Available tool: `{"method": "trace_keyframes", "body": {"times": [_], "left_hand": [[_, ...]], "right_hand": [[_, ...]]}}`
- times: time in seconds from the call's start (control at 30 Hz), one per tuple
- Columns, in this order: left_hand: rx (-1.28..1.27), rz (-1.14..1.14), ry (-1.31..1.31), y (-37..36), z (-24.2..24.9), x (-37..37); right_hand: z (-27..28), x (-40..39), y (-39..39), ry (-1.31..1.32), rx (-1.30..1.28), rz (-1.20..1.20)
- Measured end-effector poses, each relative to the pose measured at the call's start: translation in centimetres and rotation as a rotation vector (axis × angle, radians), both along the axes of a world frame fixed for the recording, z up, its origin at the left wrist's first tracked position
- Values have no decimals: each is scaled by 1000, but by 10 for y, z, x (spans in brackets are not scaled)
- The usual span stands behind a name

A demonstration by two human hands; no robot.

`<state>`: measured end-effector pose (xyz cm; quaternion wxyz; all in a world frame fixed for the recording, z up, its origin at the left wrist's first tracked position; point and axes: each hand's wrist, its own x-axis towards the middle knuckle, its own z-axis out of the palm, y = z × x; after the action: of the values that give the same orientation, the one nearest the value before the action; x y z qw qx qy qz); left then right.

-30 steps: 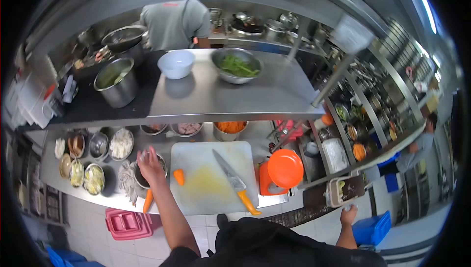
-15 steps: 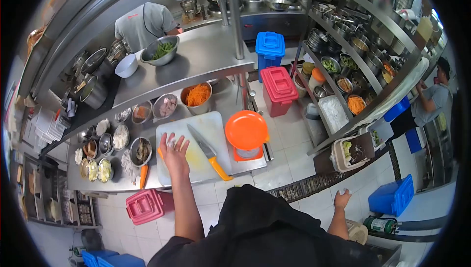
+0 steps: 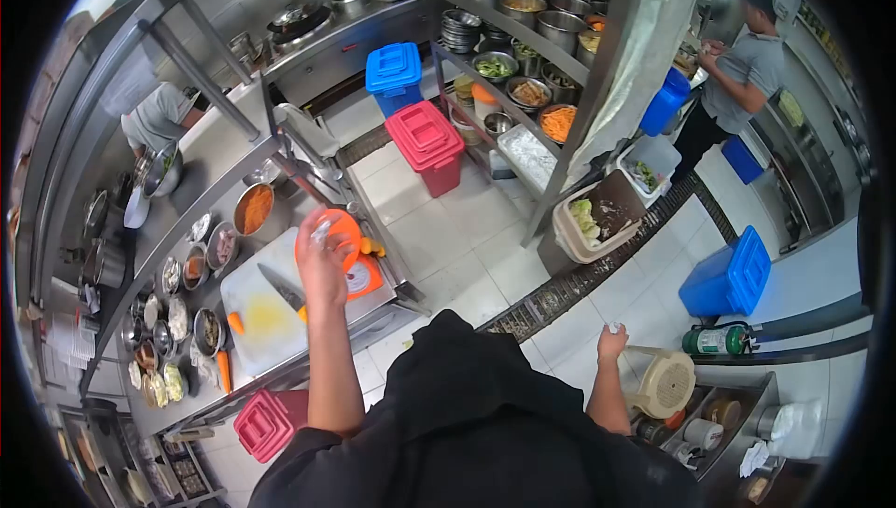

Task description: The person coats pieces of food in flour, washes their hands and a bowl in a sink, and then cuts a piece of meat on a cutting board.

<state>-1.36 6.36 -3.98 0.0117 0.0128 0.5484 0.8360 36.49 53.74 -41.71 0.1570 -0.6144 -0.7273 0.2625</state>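
My left hand (image 3: 323, 270) is raised over the table, its fingers bent around a small clear, whitish crumpled piece. It overlaps the orange plate (image 3: 351, 234) on an orange dial scale (image 3: 364, 277) in this view. Left of the hand, a knife (image 3: 277, 284) with a yellow handle lies on the white cutting board (image 3: 245, 289), beside a carrot piece (image 3: 236, 323). Down at my right side, my right hand (image 3: 612, 345) is closed, with a small white bit showing at the fingertips. Nearest to that hand is a beige round-topped stool (image 3: 666, 383).
Bowls of ingredients and a pot of shredded carrot (image 3: 253, 209) line the table's left. Red (image 3: 425, 139) and blue (image 3: 393, 74) bins stand ahead. A scrap bin (image 3: 588, 239) sits by the floor drain. One person (image 3: 747, 60) stands at far right, another (image 3: 159, 121) at left.
My view has turned right, so the table now sits further left. The left hand has gone from spread over the board to bent fingers in front of the orange plate.
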Motion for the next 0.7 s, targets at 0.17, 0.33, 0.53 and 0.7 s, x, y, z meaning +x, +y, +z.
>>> {"method": "trace_keyframes", "body": {"times": [0.17, 0.33, 0.53, 0.7], "left_hand": [[-87, -241, 6, 94, 8, -28], [-226, -475, 20, 191, -17, -115], [-838, -728, 211, 330, -79, -334], [-1389, -280, 648, 447, -114, -540]], "right_hand": [[19, -19, 13, 143, -45, -84], [44, -31, 17, 243, -81, -174], [21, -19, 46, 77, -26, -197], [17, -10, 77, 113, -182, -205]]}}
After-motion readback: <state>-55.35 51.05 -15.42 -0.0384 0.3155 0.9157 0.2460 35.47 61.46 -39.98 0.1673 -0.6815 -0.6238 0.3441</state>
